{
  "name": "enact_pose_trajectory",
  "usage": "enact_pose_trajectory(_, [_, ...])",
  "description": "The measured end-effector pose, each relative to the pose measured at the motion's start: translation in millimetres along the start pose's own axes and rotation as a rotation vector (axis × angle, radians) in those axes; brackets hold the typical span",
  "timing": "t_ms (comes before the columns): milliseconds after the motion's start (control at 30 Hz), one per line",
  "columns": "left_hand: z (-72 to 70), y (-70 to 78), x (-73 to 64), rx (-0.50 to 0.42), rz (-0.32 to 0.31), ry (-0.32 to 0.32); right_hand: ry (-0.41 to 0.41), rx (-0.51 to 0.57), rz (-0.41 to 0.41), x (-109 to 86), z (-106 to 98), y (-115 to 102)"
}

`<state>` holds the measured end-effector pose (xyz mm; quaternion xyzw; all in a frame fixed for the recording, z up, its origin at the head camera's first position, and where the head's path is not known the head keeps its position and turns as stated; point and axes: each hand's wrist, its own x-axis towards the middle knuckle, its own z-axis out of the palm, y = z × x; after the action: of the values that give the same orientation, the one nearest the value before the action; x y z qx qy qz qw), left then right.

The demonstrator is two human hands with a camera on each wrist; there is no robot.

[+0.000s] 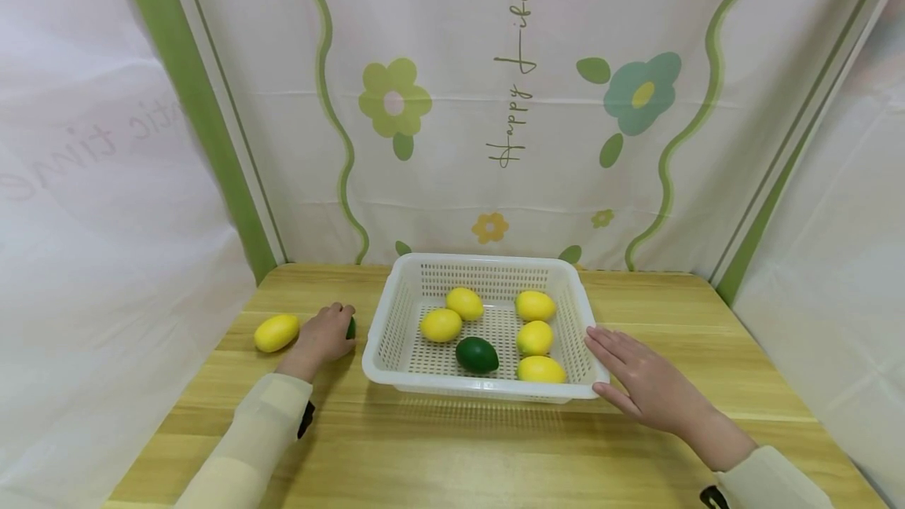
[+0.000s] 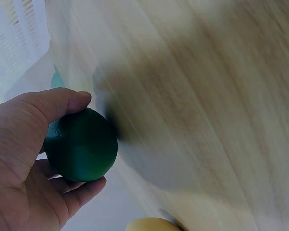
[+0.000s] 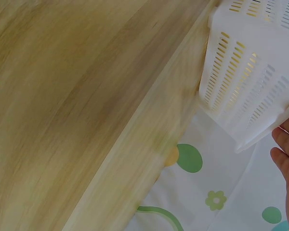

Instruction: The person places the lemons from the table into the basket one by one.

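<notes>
On the left of the table my left hand (image 1: 327,336) holds a dark green lime (image 2: 82,145), with thumb and fingers curled around it. Mostly hidden in the head view, the lime shows only an edge past the fingers. A yellow lemon (image 1: 276,333) lies just left of that hand. The white plastic basket (image 1: 488,386) stands in the middle, holding several yellow lemons (image 1: 535,306) and one green lime (image 1: 477,355). My right hand (image 1: 646,375) rests against the basket's right rim, its fingers fairly straight.
The wooden table (image 1: 481,454) runs back to a printed curtain (image 1: 452,179), with more cloth hanging on the left and right sides. The basket's raised, slotted walls (image 3: 245,72) stand between the two hands.
</notes>
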<state>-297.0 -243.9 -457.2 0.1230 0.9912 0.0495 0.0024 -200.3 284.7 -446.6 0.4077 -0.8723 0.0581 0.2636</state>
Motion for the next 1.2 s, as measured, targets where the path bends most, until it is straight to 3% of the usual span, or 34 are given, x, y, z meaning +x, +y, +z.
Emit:
enact_pose_trajectory(567, [1.9, -3.4, -0.3, 0.048, 0.032, 0.027, 0.005, 0.001, 0.000, 1.1, 0, 0])
enact_pose_trajectory(1200, [-10.3, 1.4, -1.5, 0.089, 0.091, 0.103, 0.009, 0.004, -0.006, 1.4, 0, 0])
